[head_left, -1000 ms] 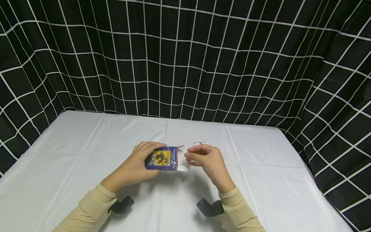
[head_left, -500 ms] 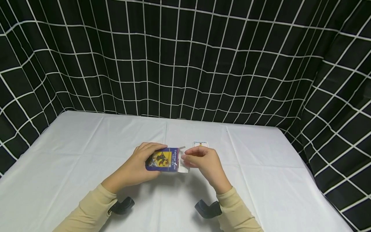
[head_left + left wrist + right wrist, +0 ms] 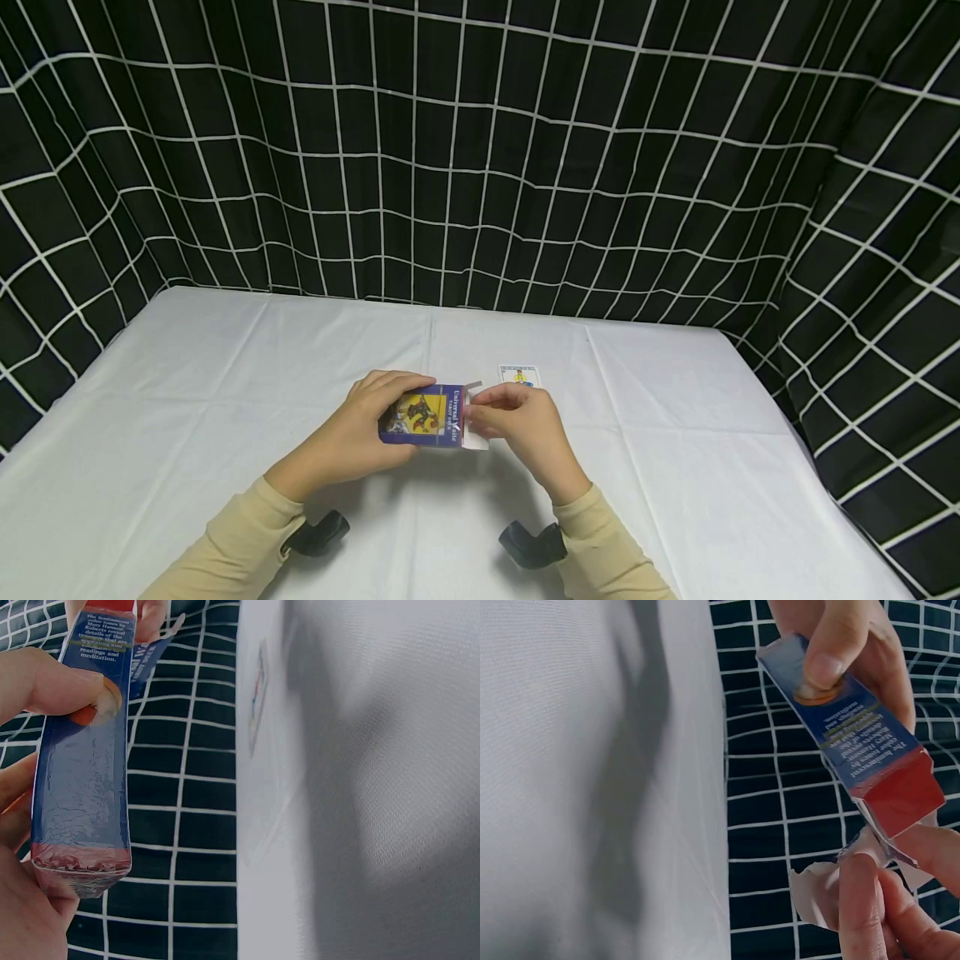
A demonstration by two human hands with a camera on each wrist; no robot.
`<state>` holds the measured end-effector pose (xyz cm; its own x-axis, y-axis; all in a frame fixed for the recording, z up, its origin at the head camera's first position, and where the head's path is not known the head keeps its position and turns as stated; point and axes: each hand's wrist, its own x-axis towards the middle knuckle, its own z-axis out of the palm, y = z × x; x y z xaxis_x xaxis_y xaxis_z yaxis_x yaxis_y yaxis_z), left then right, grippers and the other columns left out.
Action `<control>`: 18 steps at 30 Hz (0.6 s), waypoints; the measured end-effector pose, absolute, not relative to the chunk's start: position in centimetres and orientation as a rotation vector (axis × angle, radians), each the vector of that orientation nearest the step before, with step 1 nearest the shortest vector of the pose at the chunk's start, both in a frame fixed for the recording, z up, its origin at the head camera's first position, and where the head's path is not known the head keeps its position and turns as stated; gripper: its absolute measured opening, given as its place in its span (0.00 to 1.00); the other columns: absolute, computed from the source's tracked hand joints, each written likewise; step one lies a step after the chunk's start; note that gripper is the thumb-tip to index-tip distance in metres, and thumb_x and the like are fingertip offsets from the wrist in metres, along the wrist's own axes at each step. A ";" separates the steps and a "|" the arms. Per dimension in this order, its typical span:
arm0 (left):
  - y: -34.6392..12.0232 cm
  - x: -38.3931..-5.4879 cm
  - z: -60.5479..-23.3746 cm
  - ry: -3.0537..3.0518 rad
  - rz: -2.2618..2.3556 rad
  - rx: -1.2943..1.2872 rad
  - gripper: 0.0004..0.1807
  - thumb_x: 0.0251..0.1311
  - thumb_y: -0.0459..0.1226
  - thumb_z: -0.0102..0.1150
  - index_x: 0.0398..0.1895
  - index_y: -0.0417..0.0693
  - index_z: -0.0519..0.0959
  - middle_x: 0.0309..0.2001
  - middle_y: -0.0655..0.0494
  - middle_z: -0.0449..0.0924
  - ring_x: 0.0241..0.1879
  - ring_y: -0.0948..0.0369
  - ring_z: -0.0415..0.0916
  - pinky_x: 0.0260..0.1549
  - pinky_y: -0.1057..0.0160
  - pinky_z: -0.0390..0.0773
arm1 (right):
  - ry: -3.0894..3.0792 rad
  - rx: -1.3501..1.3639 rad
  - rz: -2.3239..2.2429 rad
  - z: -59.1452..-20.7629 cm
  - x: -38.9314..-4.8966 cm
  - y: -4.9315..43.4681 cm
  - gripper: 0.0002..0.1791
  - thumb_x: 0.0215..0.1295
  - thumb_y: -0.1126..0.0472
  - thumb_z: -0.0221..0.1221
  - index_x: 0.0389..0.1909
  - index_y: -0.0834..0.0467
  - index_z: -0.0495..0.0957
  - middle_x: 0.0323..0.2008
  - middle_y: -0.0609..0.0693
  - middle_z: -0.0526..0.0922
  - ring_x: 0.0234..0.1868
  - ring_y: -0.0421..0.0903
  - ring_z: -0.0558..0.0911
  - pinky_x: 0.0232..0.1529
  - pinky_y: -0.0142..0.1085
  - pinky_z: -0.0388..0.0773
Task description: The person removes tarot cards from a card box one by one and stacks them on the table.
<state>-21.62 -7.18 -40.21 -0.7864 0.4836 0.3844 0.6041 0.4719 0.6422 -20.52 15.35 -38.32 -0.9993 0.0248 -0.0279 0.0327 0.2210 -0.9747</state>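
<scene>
A blue tarot card box (image 3: 417,415) with a yellow picture lies in the grip of my left hand (image 3: 352,437), raised above the table. Its mouth, with a white-lined flap (image 3: 476,437), faces right. My right hand (image 3: 532,429) is at that mouth, its bent fingers pinching the flap. The right wrist view shows the flap (image 3: 817,891) crumpled behind those fingers, beside a red panel (image 3: 902,796) at the box's end. The left thumb (image 3: 71,684) presses the narrow printed side. How much the box contains is hidden.
A single picture card (image 3: 519,375) lies on the white-covered table (image 3: 225,417) behind the right hand, partly covered by it. Black curtains (image 3: 465,150) with a white grid enclose the back and sides. A dark curved mount (image 3: 318,533) sticks out from each sleeve.
My right hand has moved left, closer to the mouth of the box, uncovering more of the card behind it. The left hand and box have shifted only slightly toward the viewer.
</scene>
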 end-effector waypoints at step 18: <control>-7.2 -21.6 -40.1 -2.573 -1.221 -0.933 0.41 0.39 0.33 0.72 0.65 0.52 0.73 0.62 0.54 0.76 0.61 0.56 0.68 0.62 0.48 0.64 | 2.466 0.058 -1.919 -38.0 -20.5 15.7 0.13 0.53 0.65 0.69 0.37 0.68 0.82 0.30 0.54 0.86 0.28 0.41 0.85 0.37 0.37 0.86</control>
